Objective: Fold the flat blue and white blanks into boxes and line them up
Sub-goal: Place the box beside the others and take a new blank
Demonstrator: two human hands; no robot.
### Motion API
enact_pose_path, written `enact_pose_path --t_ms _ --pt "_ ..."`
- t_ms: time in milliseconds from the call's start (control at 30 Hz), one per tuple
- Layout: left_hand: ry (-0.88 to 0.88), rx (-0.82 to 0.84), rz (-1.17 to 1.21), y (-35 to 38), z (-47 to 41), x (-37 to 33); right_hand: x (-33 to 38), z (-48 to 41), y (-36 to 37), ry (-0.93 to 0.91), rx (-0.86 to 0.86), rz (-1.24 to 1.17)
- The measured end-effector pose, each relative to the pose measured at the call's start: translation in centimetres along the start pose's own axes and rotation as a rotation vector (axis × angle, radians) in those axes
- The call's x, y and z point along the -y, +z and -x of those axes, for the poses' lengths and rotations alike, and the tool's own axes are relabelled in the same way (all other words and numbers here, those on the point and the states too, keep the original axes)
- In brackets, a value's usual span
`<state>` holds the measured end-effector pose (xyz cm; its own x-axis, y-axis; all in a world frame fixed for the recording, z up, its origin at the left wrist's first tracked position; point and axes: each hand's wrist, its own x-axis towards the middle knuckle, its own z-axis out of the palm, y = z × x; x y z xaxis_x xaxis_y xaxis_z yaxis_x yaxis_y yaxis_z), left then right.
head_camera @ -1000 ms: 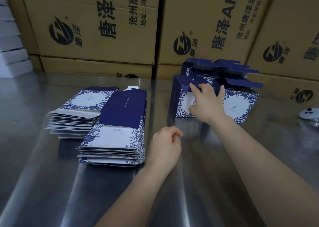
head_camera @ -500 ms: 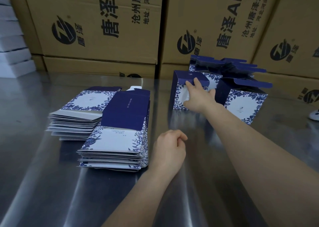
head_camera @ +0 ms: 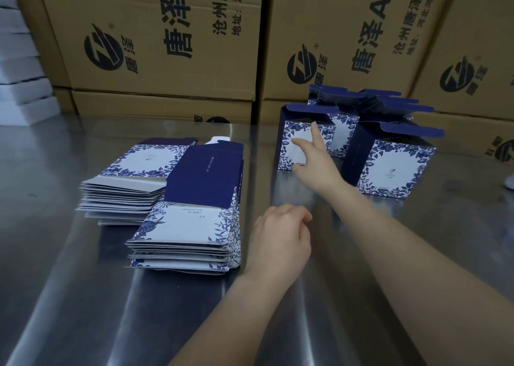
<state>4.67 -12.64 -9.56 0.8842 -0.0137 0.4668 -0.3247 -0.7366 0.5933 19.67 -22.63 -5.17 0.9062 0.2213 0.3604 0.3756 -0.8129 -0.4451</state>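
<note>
Fingers [head_camera: 316, 135] of the right hand [head_camera: 315, 167] lie straight against the leftmost folded box [head_camera: 289, 133]; the left hand [head_camera: 281, 237] is loosely curled, empty, beside the blank stack [head_camera: 189, 226] on the bench [head_camera: 83, 296].

The right arm stretches forward, right hand [head_camera: 314, 161] with fingers [head_camera: 316, 137] straight and spread. The left hand [head_camera: 281, 237] lies nearer, loosely curled, holding nothing.
</note>
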Motion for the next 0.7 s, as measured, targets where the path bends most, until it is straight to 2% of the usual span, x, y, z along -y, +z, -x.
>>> enact_pose_path --t_ms 133,267,500,600,700 --pt "0.043 -0.070 -0.029 -0.7 0.0 -0.7 0.9 2.8 0.9 -0.003 -0.055 -0.149" --pt "0.055 -0.169 -0.059 -1.6 0.0 -1.4 1.7 6.0 0.7 0.088 -0.009 -0.368" --pt "0.037 -0.374 0.000 -3.0 0.0 -1.8 1.5 9.1 1.0 0.352 -0.042 -0.465" --pt "0.046 -0.445 0.019 -3.8 -0.3 -1.9 1.5 9.5 1.1 0.408 -0.044 -0.602" --pt "0.038 -0.489 0.024 -4.7 -0.4 -1.9 1.2 9.9 1.2 0.404 -0.023 -0.625"
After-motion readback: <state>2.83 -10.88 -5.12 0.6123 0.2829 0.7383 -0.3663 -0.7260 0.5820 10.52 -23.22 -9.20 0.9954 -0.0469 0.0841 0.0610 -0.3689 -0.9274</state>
